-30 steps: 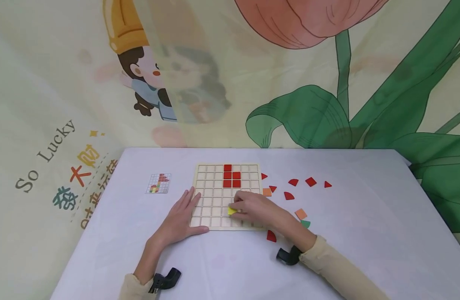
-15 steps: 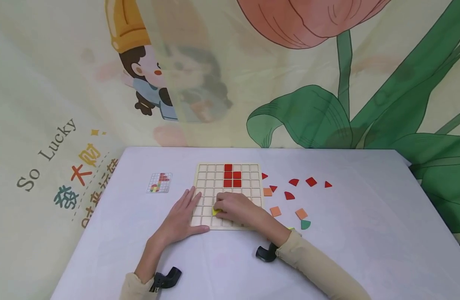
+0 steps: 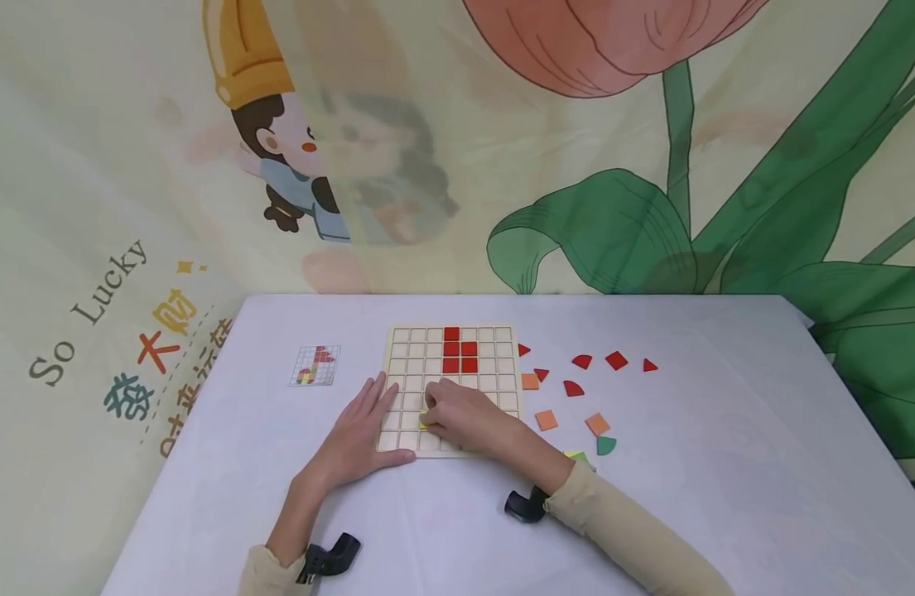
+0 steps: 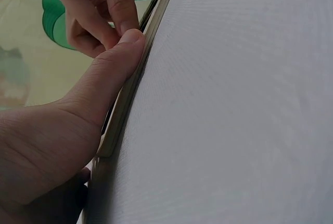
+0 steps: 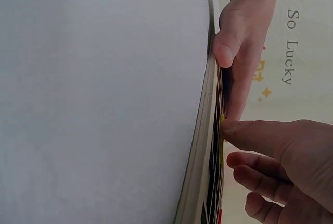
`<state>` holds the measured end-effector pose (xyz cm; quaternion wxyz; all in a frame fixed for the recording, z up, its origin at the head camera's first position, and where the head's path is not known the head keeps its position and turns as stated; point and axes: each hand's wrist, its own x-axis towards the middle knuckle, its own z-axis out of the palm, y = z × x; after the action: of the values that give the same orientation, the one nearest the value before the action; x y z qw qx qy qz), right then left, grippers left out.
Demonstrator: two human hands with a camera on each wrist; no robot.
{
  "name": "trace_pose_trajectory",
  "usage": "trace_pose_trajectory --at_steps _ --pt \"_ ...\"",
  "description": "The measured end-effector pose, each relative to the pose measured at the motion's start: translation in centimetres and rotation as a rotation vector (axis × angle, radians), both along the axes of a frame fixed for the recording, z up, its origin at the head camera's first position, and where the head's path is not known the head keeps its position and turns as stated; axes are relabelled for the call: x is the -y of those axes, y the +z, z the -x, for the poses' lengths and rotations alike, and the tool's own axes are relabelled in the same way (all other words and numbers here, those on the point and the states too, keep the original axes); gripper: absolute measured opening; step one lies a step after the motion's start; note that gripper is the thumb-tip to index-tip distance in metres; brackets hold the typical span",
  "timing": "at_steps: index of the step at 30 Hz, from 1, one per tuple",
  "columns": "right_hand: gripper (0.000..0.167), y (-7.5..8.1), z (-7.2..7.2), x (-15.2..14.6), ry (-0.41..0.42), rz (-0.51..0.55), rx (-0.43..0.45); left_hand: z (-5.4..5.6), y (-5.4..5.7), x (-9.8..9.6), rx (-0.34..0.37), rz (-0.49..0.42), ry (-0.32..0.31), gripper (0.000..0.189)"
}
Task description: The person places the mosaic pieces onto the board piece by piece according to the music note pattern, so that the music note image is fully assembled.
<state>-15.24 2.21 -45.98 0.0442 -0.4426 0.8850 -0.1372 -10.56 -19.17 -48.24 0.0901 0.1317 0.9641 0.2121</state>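
A pale wooden grid board [image 3: 494, 401] lies on the white table, with several red square tiles [image 3: 452, 349] set in its upper cells. My left hand [image 3: 353, 434] rests along the board's left side, fingers straight, its thumb [image 4: 112, 70] on the near edge. Over the lower middle cells my right hand [image 3: 464, 414] has its fingers curled and pinches a yellow tile [image 3: 423, 420], mostly covered by the fingertips. In the right wrist view this yellow tile [image 5: 222, 153] sits low at the board's surface, under the thumb [image 5: 255, 135].
A small pattern card [image 3: 315, 366] lies left of the board. To the right are loose red pieces [image 3: 617, 360], orange squares [image 3: 546, 420] and a green quarter-round [image 3: 606, 445]. A yellow-green piece [image 3: 580, 457] shows partly beside the right forearm.
My right hand has moved left across the board with the yellow tile, then barely shifted, and now covers more of it. An orange square came into view behind it. The left hand stays put.
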Motion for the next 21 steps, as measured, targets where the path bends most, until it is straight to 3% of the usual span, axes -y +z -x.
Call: trace_pose_trajectory --at_steps 7,13,17,21 --pt "0.017 0.4 -0.3 -0.6 0.025 -0.015 -0.029 -0.1 0.1 -0.2 0.004 -0.008 0.01 0.106" --pt "0.036 2.3 -0.7 -1.7 0.003 0.039 0.023 -0.1 0.1 -0.1 0.022 -0.008 0.016 0.107" --pt "0.04 3.7 -1.3 -3.5 0.004 0.104 0.01 -0.1 -0.1 -0.1 0.008 -0.014 0.011 0.107" --pt "0.039 4.1 -1.8 -6.2 -0.004 0.126 -0.027 -0.2 0.0 -0.1 0.003 -0.024 0.011 0.106"
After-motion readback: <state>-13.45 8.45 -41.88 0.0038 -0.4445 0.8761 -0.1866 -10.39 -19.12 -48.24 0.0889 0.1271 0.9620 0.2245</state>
